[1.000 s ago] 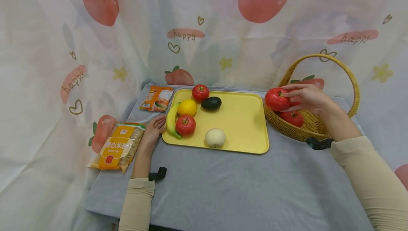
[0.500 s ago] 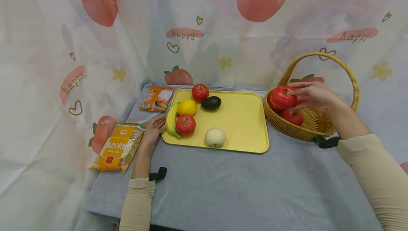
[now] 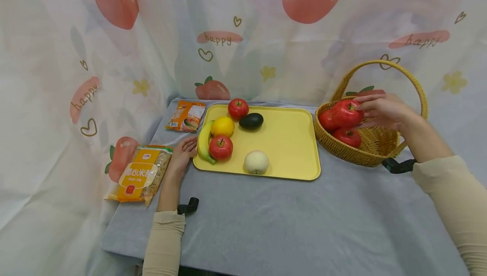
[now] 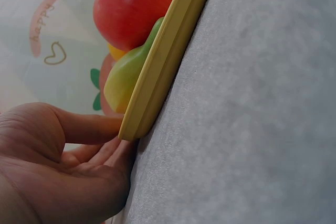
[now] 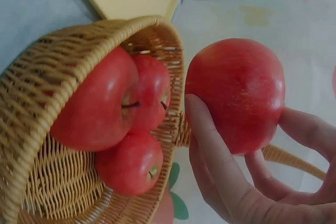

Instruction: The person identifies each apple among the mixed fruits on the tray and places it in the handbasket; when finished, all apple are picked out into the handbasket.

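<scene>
In the head view, my right hand (image 3: 386, 109) holds a red apple (image 3: 347, 114) over the wicker basket (image 3: 344, 155). The right wrist view shows thumb and fingers around this apple (image 5: 236, 95), apart from the three apples in the basket, including a large apple (image 5: 100, 103) in front. At the left edge of the yellow tray (image 3: 291, 145), my left hand (image 3: 183, 155) touches the rim. Up close in the left wrist view, the thumb lies at the tray's rim (image 4: 152, 85) with fingers beneath it; the fingertips are hidden.
On the tray lie a banana (image 3: 204, 143), a yellow lemon-like fruit (image 3: 222, 127), two red apples (image 3: 220, 147), a dark avocado-like fruit (image 3: 251, 121) and a pale round fruit (image 3: 256, 162). An orange packet (image 3: 185, 116) and a grain bag (image 3: 144, 174) lie left. The basket's handle (image 3: 380, 62) arches upward.
My right hand has moved right with the apple, from the basket's left rim to over its inside. Another apple at the basket's left has come into view. The left hand stays at the tray.
</scene>
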{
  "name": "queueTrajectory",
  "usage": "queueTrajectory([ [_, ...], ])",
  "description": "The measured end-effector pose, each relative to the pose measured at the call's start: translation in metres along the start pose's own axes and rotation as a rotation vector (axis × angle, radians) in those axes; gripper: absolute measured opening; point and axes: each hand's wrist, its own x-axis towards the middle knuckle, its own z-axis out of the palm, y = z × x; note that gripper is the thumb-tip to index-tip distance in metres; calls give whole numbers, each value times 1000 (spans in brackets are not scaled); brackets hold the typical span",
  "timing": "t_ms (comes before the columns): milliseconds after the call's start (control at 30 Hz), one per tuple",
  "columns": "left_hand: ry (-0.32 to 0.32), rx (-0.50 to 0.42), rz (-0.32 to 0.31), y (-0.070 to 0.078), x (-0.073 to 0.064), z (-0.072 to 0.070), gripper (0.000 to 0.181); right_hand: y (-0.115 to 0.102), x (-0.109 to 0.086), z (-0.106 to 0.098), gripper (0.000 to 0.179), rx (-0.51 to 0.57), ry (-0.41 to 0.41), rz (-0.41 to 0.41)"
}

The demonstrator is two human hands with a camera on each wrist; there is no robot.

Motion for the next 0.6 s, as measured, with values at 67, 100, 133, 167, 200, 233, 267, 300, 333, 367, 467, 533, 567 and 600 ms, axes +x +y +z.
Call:
queueTrajectory([
  [67, 6, -4, -2, 0, 0, 0, 65, -1, 0, -2, 13, -16, 17, 11],
  [100, 9, -6, -4, 0, 0, 0, 65, -1, 0, -3, 12, -26, 26, 16],
  [133, 12, -8, -5, 0, 1, 0, 65, -2, 0, -3, 11, -37, 33, 20],
  [167, 14, -9, -6, -1, 1, 0, 65, -2, -1, -4, 14, -52, 40, 24],
  [200, 16, -8, -7, -1, 1, 0, 65, -2, -1, -4, 21, -72, 47, 27],
  [233, 17, -9, -7, -1, 1, 0, 65, -2, -2, -4, 29, -88, 54, 29],
  [267, 19, -9, -9, -2, 1, -1, 65, -2, -2, -4, 38, -106, 58, 30],
  [300, 20, -9, -10, -2, 1, 0, 65, -1, -2, -4, 47, -121, 62, 30],
  [333, 19, -9, -11, -2, 1, 0, 65, -1, -2, -4, 54, -139, 65, 29],
  [367, 19, -9, -12, -2, 1, 0, 66, -1, -2, -4, 60, -150, 72, 29],
  [467, 18, -10, -15, -2, 0, 0, 66, 1, -1, -6, 69, -177, 79, 23],
  [533, 17, -11, -16, -1, 0, 0, 67, 3, 0, -7, 72, -192, 87, 22],
  [567, 18, -13, -16, -2, 0, 0, 67, 4, 0, -8, 72, -198, 94, 24],
  [600, 17, -13, -16, -2, 0, 0, 67, 4, 0, -8, 73, -209, 99, 26],
])
